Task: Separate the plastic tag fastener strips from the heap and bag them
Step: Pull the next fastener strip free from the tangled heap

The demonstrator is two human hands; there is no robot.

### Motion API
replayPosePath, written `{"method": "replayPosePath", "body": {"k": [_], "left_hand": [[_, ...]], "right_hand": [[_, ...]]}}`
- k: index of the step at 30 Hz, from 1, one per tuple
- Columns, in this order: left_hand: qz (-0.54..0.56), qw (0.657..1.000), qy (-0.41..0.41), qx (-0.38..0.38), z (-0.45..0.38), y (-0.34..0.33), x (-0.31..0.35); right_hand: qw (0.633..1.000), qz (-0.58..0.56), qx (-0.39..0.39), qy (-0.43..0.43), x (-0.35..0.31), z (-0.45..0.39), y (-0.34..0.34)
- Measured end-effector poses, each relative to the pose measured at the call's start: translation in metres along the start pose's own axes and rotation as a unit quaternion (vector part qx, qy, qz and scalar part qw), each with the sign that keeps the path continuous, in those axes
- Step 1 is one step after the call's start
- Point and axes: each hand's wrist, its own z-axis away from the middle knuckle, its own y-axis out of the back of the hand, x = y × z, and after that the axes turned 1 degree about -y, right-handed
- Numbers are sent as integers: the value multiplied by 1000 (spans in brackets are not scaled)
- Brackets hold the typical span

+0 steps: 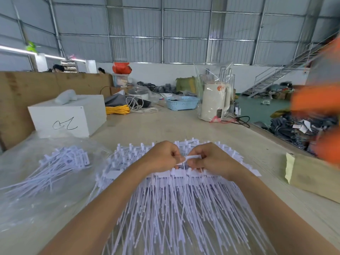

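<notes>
Your left hand (161, 156) and right hand (207, 159) both pinch one strip (191, 157) at frame centre, its long axis left-to-right between them; the heap (174, 208) lies just beneath; the bag (36, 181) waits lower left, nearer your left hand.

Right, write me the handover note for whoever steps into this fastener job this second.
Left hand: grips one end of a single white strip, above the heap.
Right hand: fingers pinch the other end of that strip.
Heap: big fan of white fastener strips on the table, in front of you, under both hands.
Done: a smaller bunch of separated strips lies to the left on the clear plastic bag; whether it is inside the bag cannot be told.
Left: most of the heap is still unsorted. Keep pulling strips free and bag them.
</notes>
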Motion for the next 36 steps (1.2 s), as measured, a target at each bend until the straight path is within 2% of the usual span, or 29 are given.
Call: {"method": "replayPosePath", "body": {"k": [4, 6, 12, 18, 22, 27, 30, 32, 34, 36], "left_hand": [[-7, 997, -30, 75, -2, 5, 6], [-18, 995, -38, 89, -2, 7, 8], [-22, 997, -9, 74, 2, 8, 11], [118, 990, 63, 37, 4, 5, 13], [113, 991, 35, 56, 5, 8, 13], [71, 996, 3, 47, 7, 6, 7], [57, 998, 7, 36, 7, 8, 4], [65, 997, 19, 25, 6, 9, 4], [59, 998, 20, 10, 7, 8, 5], [41, 999, 13, -2, 8, 6, 5]], "right_hand": [[993, -14, 94, 73, -6, -1, -1], [988, -21, 120, 100, -9, 0, -3], [982, -49, 147, 104, -5, -1, -14], [970, 36, 192, 147, 5, 0, -19], [969, -133, 206, 40, 11, -1, -10], [950, -207, 229, 52, 2, 3, 1], [903, -365, 224, 33, -6, 8, 22], [866, -465, 184, 23, -11, 11, 33], [868, -476, 141, 23, -15, 16, 33], [899, -424, 107, 37, -19, 19, 29]]}}
